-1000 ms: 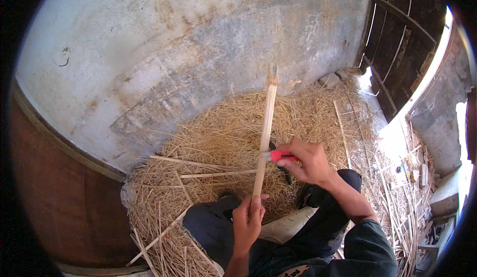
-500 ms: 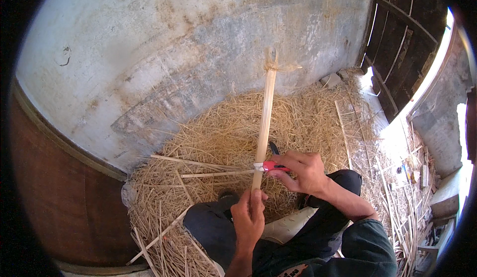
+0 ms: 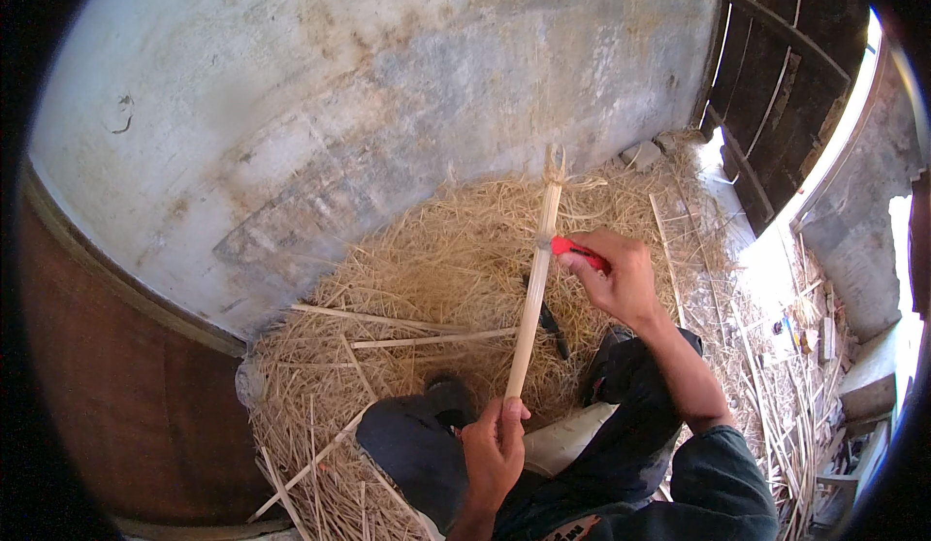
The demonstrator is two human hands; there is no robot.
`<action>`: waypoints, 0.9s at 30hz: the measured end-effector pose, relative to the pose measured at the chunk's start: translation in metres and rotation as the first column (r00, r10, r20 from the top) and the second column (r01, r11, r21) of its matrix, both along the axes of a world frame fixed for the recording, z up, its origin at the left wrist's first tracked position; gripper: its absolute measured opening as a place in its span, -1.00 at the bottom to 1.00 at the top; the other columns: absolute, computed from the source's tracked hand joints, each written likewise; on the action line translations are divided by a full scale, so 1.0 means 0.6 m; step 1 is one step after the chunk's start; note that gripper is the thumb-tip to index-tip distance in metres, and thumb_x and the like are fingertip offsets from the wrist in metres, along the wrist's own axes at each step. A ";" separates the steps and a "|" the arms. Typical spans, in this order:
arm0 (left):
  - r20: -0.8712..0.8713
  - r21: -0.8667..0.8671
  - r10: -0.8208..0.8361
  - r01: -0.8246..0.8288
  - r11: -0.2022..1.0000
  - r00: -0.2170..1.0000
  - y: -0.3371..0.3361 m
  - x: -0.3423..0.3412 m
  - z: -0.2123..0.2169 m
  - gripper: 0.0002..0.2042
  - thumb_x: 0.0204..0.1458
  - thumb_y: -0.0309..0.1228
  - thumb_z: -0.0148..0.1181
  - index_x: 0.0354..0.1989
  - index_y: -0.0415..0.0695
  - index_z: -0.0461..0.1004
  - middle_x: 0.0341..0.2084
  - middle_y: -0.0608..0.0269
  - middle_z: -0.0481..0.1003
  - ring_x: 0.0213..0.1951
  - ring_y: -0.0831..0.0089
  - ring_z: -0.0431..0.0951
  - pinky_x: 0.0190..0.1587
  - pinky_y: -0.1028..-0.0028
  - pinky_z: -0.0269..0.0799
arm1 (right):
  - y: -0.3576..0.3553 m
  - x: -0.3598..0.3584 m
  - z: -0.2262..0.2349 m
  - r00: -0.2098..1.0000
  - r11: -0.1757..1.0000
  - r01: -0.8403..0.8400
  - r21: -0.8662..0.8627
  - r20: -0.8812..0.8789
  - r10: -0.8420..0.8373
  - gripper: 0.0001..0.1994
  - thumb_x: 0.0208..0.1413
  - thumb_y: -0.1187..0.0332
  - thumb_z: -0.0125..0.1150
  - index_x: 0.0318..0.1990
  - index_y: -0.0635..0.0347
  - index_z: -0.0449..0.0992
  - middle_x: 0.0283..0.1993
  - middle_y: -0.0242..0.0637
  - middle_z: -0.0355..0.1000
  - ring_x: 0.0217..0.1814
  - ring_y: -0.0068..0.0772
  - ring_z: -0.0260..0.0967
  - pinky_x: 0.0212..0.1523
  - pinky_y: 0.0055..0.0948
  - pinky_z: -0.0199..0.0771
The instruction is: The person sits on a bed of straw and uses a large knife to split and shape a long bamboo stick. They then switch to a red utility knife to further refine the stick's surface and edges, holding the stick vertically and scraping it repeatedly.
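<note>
My left hand is wrapped round the near end of a pale bamboo strip, which slants up and away from me. Thin shavings curl off its far end. In my right hand is a red utility knife with a dark inlay. Its tip lies across the upper part of the strip; the blade itself is blurred. Behind the strip a slim black tool rests on the straw, partly hidden.
Straw-like shavings cover the floor around my bent legs. Loose bamboo strips lie at left and right. A stained wall rises ahead, a brown panel stands left, and a dark plank door is far right.
My right hand has slid the knife away from me along the strip, from near my left hand toward the far end. The strip's far end has dipped lower and rightward.
</note>
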State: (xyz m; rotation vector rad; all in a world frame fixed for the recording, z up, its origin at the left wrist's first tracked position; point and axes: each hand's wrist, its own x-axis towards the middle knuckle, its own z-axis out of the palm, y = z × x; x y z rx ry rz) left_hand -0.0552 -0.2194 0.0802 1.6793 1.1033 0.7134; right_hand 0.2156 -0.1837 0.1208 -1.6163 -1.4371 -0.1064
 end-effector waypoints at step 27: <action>0.151 -0.361 -0.107 0.156 0.920 0.983 -0.031 -0.058 -0.067 -0.66 0.43 -0.22 0.01 -0.26 -0.22 0.55 -0.66 0.47 0.29 -0.62 0.72 0.20 -0.56 0.54 0.10 | -0.009 0.116 -0.006 0.801 0.968 0.229 0.099 -0.584 -0.130 -0.68 0.35 0.19 0.20 0.00 0.27 0.62 -0.19 -0.36 0.57 -0.21 -0.56 0.41 -0.26 -0.49 0.42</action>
